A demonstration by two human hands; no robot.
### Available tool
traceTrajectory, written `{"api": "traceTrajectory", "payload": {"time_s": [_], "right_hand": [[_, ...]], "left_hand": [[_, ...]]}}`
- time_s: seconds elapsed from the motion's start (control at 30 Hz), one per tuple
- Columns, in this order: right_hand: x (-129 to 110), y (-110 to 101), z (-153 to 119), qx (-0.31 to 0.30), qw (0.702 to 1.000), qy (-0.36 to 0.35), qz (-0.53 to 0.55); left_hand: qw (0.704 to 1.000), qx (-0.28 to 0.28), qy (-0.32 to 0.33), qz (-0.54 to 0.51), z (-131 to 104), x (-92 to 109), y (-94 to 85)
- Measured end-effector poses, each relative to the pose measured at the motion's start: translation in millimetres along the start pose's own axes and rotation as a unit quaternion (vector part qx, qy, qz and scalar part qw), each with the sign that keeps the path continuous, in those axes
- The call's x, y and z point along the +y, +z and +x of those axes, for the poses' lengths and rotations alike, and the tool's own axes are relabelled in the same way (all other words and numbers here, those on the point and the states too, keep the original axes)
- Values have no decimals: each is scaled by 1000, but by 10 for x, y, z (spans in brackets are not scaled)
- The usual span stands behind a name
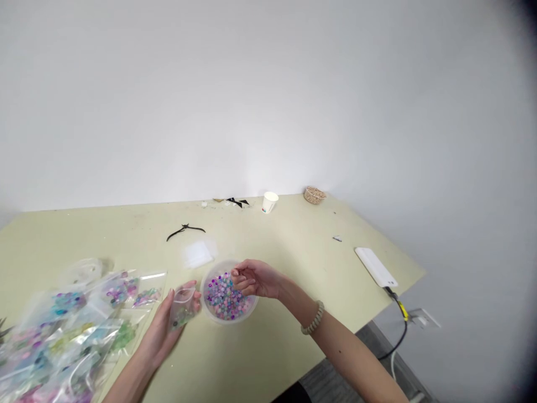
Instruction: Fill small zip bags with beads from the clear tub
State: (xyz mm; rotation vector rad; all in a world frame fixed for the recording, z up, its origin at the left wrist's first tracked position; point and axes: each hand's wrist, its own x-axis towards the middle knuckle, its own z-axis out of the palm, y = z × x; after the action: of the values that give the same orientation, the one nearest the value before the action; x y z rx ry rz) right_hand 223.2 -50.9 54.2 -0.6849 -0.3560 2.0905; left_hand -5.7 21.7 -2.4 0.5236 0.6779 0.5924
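My left hand [164,322] is closed around a small clear zip bag [183,309], which stands upright with a few greenish and dark beads near its bottom. Just right of it sits a round white bowl [206,312] of purple, pink and blue beads [226,296]. Over the bowl's right side hovers my right hand [257,278], its fingers curled and pinched together. Whatever lies between those fingertips is too small to make out. A beaded bracelet [313,318] circles my right wrist.
Bead-filled plastic bags [71,330] pile up at the left. Black-handled pliers [185,228] and a small white packet [198,254] lie beyond the bowl. Farther back stand a paper cup [269,202] and a tub [314,195]. A cabled white power bank [375,267] is at the right edge.
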Motion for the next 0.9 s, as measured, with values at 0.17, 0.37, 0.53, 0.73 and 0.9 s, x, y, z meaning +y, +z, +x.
{"api": "traceTrajectory", "payload": {"time_s": [0.17,0.37,0.53,0.73,0.9], "right_hand": [[83,15,92,109,985,-82,-101],[245,96,175,256,797,-117,-535],[312,71,321,191,625,-105,-750],[295,108,387,150,564,-77,-809],[307,125,426,94,554,-63,-825]], "left_hand": [[1000,5,0,0,-20,23,21],[1000,14,-3,-1,-25,26,13],[1000,10,2,-1,-42,24,21],[1000,6,8,-8,-48,27,38],[1000,4,2,-7,-39,11,48]]}}
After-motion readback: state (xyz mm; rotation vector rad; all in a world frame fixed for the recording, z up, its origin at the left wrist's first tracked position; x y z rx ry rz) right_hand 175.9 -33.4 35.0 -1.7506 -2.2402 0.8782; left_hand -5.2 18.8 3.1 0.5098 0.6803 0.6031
